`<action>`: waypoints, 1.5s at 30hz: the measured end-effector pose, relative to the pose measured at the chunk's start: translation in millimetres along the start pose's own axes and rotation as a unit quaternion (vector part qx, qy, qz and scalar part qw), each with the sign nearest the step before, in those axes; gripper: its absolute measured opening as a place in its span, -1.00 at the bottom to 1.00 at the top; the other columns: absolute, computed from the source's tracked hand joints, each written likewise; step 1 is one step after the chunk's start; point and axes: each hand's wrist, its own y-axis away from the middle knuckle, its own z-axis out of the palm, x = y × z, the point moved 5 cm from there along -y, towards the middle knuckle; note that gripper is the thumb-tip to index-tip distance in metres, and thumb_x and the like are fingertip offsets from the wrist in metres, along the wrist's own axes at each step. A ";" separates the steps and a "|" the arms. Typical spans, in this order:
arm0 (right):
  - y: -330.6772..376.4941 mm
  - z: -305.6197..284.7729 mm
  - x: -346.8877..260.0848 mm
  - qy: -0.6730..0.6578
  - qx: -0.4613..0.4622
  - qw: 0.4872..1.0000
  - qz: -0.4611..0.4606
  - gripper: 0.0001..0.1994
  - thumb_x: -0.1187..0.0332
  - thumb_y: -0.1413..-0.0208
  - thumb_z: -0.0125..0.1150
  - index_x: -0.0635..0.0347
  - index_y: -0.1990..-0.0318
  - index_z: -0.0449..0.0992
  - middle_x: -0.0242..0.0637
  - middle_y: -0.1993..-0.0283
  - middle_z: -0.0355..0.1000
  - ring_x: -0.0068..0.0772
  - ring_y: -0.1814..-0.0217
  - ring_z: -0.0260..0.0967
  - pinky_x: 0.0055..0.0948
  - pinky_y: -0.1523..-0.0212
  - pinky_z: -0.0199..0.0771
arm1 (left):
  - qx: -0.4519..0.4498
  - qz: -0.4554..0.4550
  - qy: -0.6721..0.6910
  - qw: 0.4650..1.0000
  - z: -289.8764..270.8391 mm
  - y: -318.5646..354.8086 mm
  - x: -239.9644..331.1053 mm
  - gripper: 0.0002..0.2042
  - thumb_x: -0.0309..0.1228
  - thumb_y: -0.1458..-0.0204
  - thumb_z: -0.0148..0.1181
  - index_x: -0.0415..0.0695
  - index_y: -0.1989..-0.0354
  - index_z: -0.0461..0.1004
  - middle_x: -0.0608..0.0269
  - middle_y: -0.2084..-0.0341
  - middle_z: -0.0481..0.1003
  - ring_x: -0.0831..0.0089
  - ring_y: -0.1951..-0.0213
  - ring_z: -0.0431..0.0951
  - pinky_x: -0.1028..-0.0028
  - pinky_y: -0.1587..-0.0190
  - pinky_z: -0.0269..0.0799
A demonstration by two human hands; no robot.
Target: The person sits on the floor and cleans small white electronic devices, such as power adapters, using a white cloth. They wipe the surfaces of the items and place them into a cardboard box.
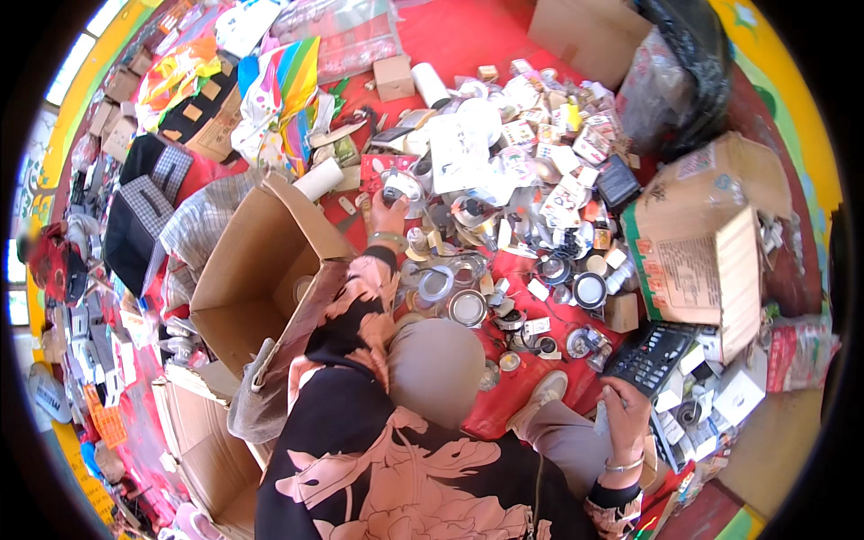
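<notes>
My left hand [389,216] stretches forward, its fingers wrapped round a round clear-and-silvery fixture with a dark centre [394,187], at the left edge of a large heap. My right hand [628,416] is low at the right, its fingers curled closed. A small pale thing shows at its inner side, too small to make out. Just beyond that hand lies a black panel with rows of buttons [650,358]. Between my hands are round white-faced fixtures [589,290], a silver-rimmed round lamp [467,308] and a clear ring-shaped piece [436,283].
At my left stands an open cardboard box [243,279], with a second open box [202,450] nearer. A printed carton [684,261] lies tipped at the right. White packets and small boxes [540,135] pile up ahead on red sheeting. A black plastic bag [702,81] stands far right.
</notes>
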 end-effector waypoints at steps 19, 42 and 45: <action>152.1 -39.3 19.5 -0.569 -0.009 0.814 -0.114 -0.65 0.60 -0.04 -0.04 0.29 -0.04 0.29 -0.37 0.14 0.37 -0.56 0.21 0.33 -0.55 0.18 0.35 | -0.586 -0.323 0.464 0.580 25.8 450.1 203.5 -0.53 -0.20 -0.17 -0.19 -0.17 -0.20 0.08 0.05 -0.16 0.19 0.13 -0.15 0.25 0.16 -0.15 0.26; 240.5 -30.9 -58.4 -0.064 0.152 0.900 -0.403 -0.81 0.60 0.15 0.17 0.20 0.31 0.52 -0.24 0.31 0.40 -0.19 0.28 0.39 -0.36 0.28 0.41 | -0.692 -0.209 0.234 0.651 13.7 518.1 192.8 -0.46 -0.29 -0.06 0.07 -0.16 -0.21 0.09 0.16 -0.14 0.20 0.30 -0.14 0.26 0.26 -0.17 0.19; 241.8 -30.3 -74.7 -0.113 0.204 0.906 -0.354 -0.89 0.59 0.19 0.17 0.22 0.44 0.45 -0.24 0.35 0.39 -0.18 0.31 0.39 -0.35 0.32 0.42 | -0.664 -0.261 0.235 0.660 10.9 517.8 179.5 -0.44 -0.37 -0.04 0.11 -0.14 -0.22 0.07 0.20 -0.15 0.19 0.31 -0.16 0.24 0.26 -0.20 0.16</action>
